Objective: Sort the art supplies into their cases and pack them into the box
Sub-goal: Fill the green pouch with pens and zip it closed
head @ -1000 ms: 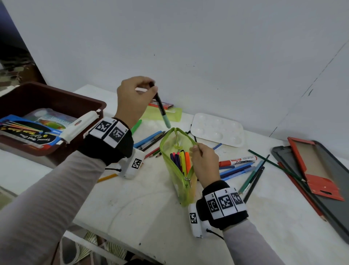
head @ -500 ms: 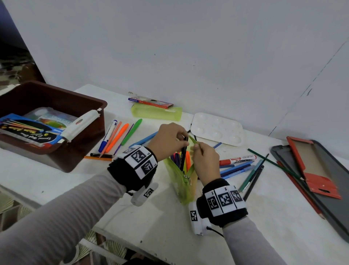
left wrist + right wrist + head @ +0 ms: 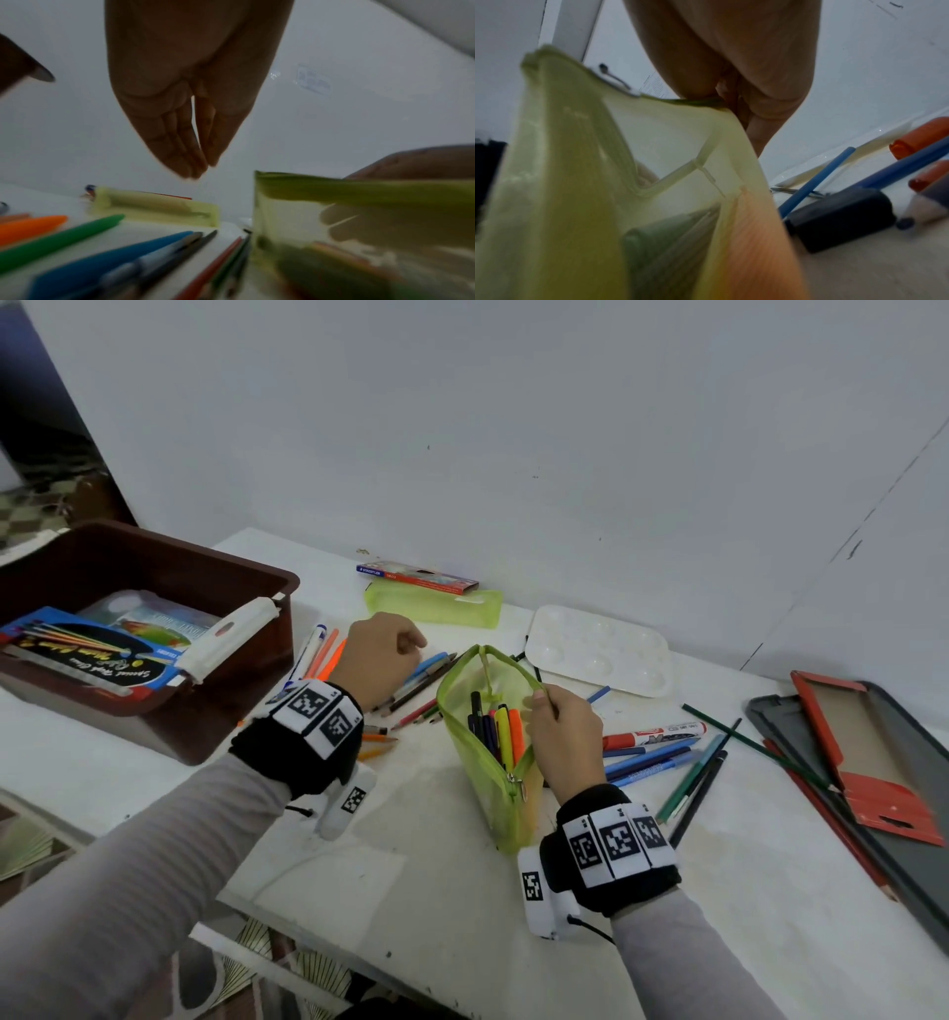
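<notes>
A green mesh pouch stands upright at the table's middle, its mouth open, with several markers inside. My right hand pinches the pouch's right rim; the right wrist view shows its fingers on the zip edge of the pouch. My left hand hovers left of the pouch above loose pens, among them a blue pen. In the left wrist view that hand holds nothing, fingers straight and together, over blue, green and orange pens.
A brown box with cases in it sits at the left. At the back lie a second green case, a crayon carton and a white palette. Pens and pencils lie right of the pouch. An open grey tin is at the far right.
My left hand carried a dark marker down into the pouch, let it go, and moved left over the loose pens, empty. My right hand kept its pinch on the rim.
</notes>
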